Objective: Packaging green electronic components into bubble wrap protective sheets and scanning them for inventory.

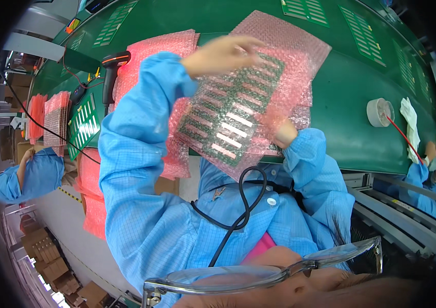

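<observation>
A pink bubble-wrap bag point(207, 141) with a green circuit-board panel point(236, 126) inside is tilted in front of me. Pale slots run in rows across the panel. My right hand point(282, 131) grips the bag's right side, its fingers partly hidden by the plastic. Over the bag's upper end is my left hand point(223, 55), fingers stretched out and somewhat blurred; whether they touch the plastic is unclear. Beneath the bag lie more bubble-wrap bags point(274, 28) on the green table point(346, 120).
A barcode scanner point(110, 77) stands left of a bubble-wrap stack point(156, 43). Another green panel point(84, 123) leans at the table's left edge. To the right are a round white container point(377, 113), a red stick point(402, 136) and a white cloth point(410, 123). Co-workers point(28, 174) are at both sides.
</observation>
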{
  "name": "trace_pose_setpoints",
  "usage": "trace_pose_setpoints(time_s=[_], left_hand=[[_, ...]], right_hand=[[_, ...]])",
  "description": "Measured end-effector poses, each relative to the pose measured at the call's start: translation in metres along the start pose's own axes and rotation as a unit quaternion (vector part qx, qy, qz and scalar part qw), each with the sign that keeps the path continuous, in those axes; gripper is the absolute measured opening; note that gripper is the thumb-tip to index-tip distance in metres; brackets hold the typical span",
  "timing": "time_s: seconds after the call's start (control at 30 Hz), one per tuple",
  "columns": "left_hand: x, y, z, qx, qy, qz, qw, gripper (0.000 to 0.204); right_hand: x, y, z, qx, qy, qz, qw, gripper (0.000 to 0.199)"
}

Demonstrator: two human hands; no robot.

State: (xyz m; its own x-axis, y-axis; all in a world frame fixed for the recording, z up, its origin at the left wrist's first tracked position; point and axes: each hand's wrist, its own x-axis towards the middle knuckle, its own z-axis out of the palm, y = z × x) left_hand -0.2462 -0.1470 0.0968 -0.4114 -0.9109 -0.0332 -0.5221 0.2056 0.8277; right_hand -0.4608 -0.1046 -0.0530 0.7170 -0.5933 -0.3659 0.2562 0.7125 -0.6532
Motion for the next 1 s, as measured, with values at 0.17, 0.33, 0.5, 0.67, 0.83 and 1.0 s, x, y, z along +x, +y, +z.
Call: trace_pose_setpoints(time_s=[0.17, 0.33, 0.5, 0.67, 0.83, 1.0], left_hand=[[-0.035, -0.087, -0.029, 0.009, 0.159, -0.203, 0.966, 0.044], [-0.069, -0.105, -0.012, -0.071, 0.116, -0.230, 0.964, 0.043], [-0.087, -0.121, -0.008, -0.108, 0.091, -0.213, 0.967, 0.035], [-0.097, -0.107, -0.005, -0.280, 0.038, -0.179, 0.943, 0.027], [-0.097, -0.088, 0.011, -0.388, 0.025, -0.212, 0.896, 0.033], [-0.088, -0.075, 0.033, -0.561, 0.101, -0.201, 0.796, 0.031]], right_hand=[[-0.013, -0.011, 0.025, -0.013, 0.011, -0.039, 0.999, 0.026], [-0.007, 0.000, -0.001, -0.033, 0.033, -0.025, 0.999, 0.027], [-0.012, 0.000, 0.009, -0.002, 0.092, -0.080, 0.993, 0.023], [-0.011, 0.013, -0.018, 0.043, 0.091, -0.122, 0.987, 0.029], [-0.003, 0.019, -0.072, -0.206, -0.275, -0.145, 0.928, 0.042], [-0.014, 0.022, -0.087, -0.363, -0.088, -0.092, 0.923, 0.050]])
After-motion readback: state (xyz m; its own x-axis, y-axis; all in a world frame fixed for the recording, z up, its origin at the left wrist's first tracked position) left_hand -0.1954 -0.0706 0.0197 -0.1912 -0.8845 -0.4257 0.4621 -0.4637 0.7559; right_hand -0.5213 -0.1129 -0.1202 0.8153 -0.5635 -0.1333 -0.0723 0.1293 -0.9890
